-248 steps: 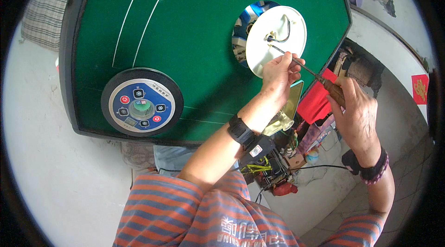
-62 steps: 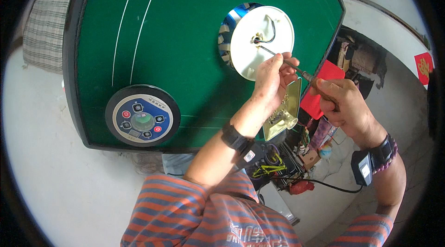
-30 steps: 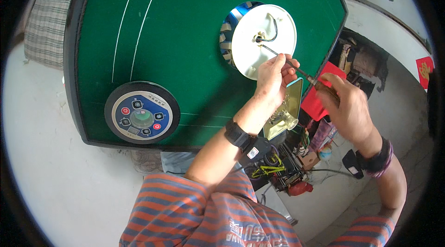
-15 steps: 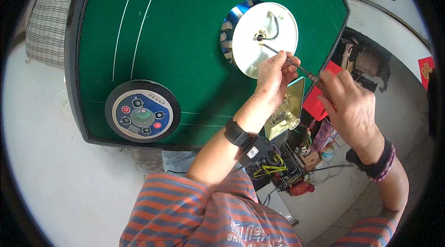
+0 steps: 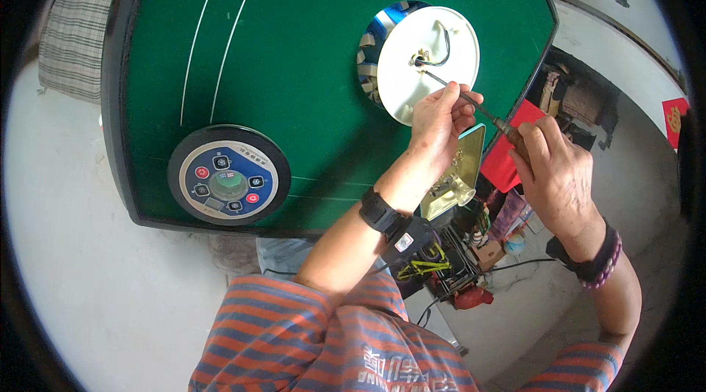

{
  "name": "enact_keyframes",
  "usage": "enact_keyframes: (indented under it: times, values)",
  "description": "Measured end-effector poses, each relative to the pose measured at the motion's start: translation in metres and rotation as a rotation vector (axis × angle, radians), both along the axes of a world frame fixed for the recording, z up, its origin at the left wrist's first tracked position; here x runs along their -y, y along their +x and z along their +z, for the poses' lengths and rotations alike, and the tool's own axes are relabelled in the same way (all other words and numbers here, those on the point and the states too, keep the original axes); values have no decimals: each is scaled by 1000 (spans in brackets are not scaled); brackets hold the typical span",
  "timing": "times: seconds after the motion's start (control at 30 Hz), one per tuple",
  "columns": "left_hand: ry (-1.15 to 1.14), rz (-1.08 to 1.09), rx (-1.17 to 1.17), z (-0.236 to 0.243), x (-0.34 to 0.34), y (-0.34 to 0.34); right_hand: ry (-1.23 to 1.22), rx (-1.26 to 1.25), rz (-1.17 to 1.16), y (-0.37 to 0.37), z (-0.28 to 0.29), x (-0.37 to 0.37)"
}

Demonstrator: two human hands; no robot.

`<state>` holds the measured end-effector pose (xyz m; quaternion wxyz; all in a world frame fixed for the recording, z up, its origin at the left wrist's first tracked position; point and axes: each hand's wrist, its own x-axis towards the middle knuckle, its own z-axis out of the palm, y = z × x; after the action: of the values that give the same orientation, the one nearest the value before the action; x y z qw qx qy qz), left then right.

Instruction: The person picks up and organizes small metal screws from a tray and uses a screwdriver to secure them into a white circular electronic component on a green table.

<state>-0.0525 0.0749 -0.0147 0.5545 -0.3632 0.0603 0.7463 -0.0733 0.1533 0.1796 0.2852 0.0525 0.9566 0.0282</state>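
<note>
A long thin screwdriver (image 5: pixel 485 112) slants between my hands, its tip near the middle of a round white disc (image 5: pixel 401 90). My right hand (image 5: pixel 557 164) is wrapped round the handle. Partway along the shaft, my left hand (image 5: pixel 439 121) pinches it with thumb and fingers, close to the disc's lower right rim. Small brass-coloured fittings surround a hole in the disc, and a black cable (image 5: pixel 447 46) loops out of it. The disc lies tilted over a round opening in the green table, where several white and blue tiles (image 5: pixel 368 54) show.
A round control panel (image 5: pixel 229 182) with buttons rests on the green tabletop (image 5: pixel 316 83) at the left. An open tin (image 5: pixel 441 202) with small metal parts is at the table's right edge, beside a red sheet (image 5: pixel 507 160). Tools and cables clutter the lower level.
The view has shifted slightly, moving the table and disc a little right in the picture. My right hand has turned slightly on the screwdriver handle; both hands keep their hold.
</note>
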Motion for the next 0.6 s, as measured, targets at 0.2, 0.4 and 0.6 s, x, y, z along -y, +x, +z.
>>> enact_keyframes:
  times: [0.2,0.4,0.6]
  values:
    - [-18,-19,20,7,-1,-2,-297,274,-902,-6,-7,-30]
    - [2,-59,-11,0,2,5,-154,77,-487,0,-2,-4]
    - [-26,-83,-50,-2,-2,4,-154,89,-454,1,-3,-6]
